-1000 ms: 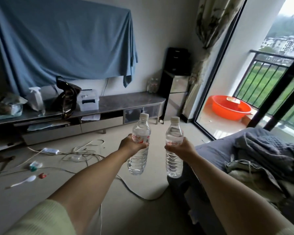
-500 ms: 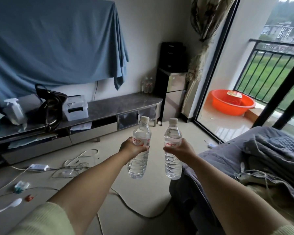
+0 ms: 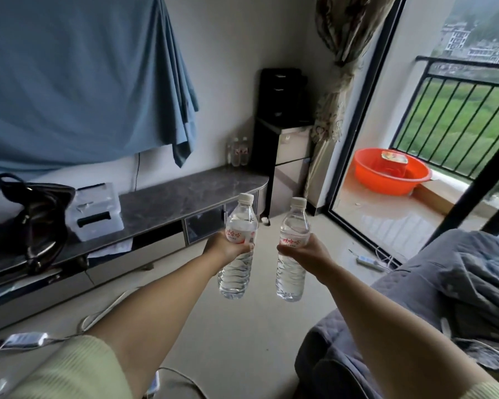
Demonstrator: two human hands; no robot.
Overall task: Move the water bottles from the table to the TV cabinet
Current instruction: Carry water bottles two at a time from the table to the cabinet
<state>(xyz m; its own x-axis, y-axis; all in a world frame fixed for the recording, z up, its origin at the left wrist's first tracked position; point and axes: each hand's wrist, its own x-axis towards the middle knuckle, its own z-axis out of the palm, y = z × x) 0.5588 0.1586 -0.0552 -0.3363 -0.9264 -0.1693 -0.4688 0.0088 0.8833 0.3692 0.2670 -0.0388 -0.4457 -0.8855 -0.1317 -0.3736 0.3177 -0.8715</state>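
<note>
Head view: the person holds two water bottles out in front, both upright and off any surface. The left hand [image 3: 228,247] has its fingers wrapped round the left bottle [image 3: 238,246] at the label; the right hand [image 3: 306,251] grips the right bottle [image 3: 293,249] the same way. The two bottles hang side by side, near each other but not touching.

The TV cabinet [image 3: 185,194] is the landmark. Both bottles are in the air in front of its right end, over the floor, not yet above its dark top. At the far right corner of the cabinet, against the wall, a few small bottles [image 3: 238,151] already stand, so part of the job looks done. On the cabinet's left half sit a clear box [image 3: 94,211] and a dark bag [image 3: 38,220].

What is left, by my judgement: carry these two to the cabinet and set them down. The table itself is out of sight, so I cannot tell whether more bottles wait there.
</note>
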